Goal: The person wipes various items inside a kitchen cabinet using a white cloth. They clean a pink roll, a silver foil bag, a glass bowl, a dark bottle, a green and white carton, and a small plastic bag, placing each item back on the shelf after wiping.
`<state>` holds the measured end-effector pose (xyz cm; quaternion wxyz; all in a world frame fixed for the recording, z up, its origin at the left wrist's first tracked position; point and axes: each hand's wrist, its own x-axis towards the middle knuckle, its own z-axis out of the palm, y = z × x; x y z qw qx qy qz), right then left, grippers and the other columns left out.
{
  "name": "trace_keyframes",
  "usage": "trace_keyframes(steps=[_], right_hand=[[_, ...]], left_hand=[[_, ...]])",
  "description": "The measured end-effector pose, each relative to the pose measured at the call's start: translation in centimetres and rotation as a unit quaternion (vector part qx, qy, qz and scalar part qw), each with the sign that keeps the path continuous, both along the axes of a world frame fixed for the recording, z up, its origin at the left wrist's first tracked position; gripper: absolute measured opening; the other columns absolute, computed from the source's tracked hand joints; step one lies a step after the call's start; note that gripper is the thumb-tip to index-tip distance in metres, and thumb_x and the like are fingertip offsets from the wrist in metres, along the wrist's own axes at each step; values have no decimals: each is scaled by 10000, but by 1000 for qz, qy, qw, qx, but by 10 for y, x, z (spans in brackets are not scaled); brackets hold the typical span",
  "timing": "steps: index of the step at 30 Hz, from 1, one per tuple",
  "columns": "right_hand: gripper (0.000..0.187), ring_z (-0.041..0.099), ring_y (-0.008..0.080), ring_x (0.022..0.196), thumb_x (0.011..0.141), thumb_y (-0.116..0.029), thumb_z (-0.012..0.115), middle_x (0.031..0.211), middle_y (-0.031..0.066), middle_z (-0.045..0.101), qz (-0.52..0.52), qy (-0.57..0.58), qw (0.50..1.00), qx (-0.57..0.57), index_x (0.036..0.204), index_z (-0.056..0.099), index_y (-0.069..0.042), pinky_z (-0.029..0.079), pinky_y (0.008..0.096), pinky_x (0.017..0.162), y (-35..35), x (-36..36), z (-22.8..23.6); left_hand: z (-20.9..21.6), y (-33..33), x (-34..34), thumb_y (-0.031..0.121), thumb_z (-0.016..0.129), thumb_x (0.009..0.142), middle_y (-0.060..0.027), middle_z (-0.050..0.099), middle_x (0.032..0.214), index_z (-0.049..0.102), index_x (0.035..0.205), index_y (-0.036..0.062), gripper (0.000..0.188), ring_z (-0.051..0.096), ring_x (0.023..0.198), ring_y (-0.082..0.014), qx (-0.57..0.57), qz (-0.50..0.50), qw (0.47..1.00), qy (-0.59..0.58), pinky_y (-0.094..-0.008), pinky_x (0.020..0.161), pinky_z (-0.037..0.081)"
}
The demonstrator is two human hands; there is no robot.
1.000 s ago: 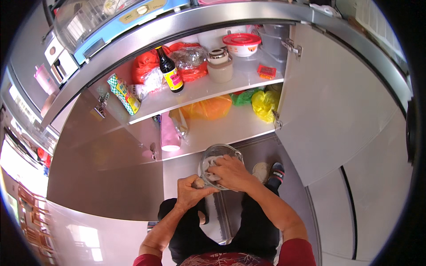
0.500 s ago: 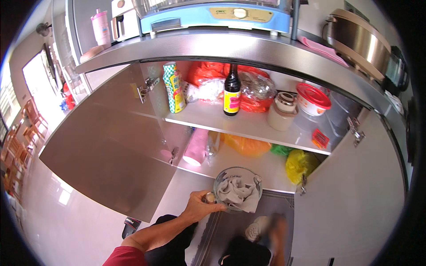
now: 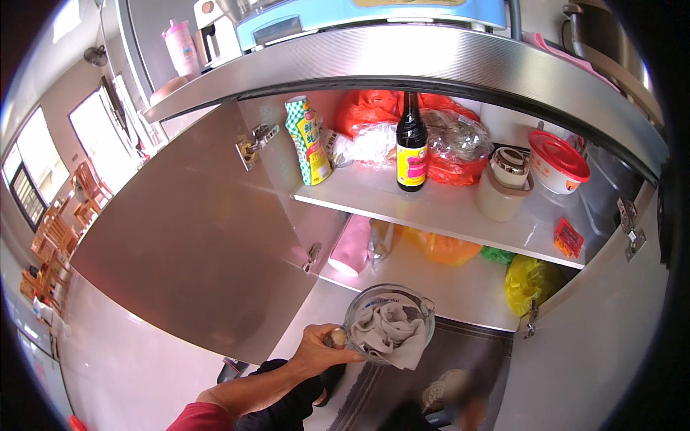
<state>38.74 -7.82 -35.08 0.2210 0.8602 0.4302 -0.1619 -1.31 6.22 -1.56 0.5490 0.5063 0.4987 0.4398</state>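
My left hand [image 3: 325, 350] grips the handle of a clear glass measuring jug [image 3: 357, 343], held in front of the open cupboard. A crumpled grey cloth [image 3: 392, 332] fills the jug, and one corner hangs over the near rim. My right hand [image 3: 471, 413] is low at the right, close to the bottom edge of the picture. Motion smears its fingers, so I cannot see whether it holds anything. Beside it a pale patterned shape [image 3: 442, 388] shows above the dark mat, too unclear to name.
Open doors [image 3: 180, 244] flank the cupboard. Its upper shelf [image 3: 366, 188] bears a dark sauce bottle [image 3: 412, 147], a green-and-yellow can [image 3: 307, 140], a beige jar [image 3: 501, 194] and a red-lidded tub [image 3: 559, 161]. Below lie a pink cylinder [image 3: 352, 246] and a yellow bag [image 3: 530, 285]. The counter edge [image 3: 402, 61] juts overhead.
The view has shifted, so the cupboard sits further right in it. My left hand still holds the jug with the cloth. My right hand has moved lower.
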Motion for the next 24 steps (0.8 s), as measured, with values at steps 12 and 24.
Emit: trace_keyframes(steps=[12, 24], right_hand=[[430, 554, 322, 923, 748, -143, 591, 1055, 134, 551, 16, 412, 876, 250, 1163, 496, -80, 469, 450, 766, 99, -11, 43], [406, 534, 242, 912, 770, -132, 573, 1045, 102, 545, -150, 663, 676, 284, 1159, 491, -50, 455, 379, 752, 139, -192, 116]], left_hand=[[16, -13, -15, 164, 840, 620, 74, 451, 566, 549, 650, 47, 315, 378, 553, 1, 75, -126, 989, -3, -192, 461, 310], [18, 0, -40, 241, 893, 511, 42, 477, 521, 564, 632, 41, 404, 392, 513, -4, 206, 2, 978, 18, -200, 437, 311]])
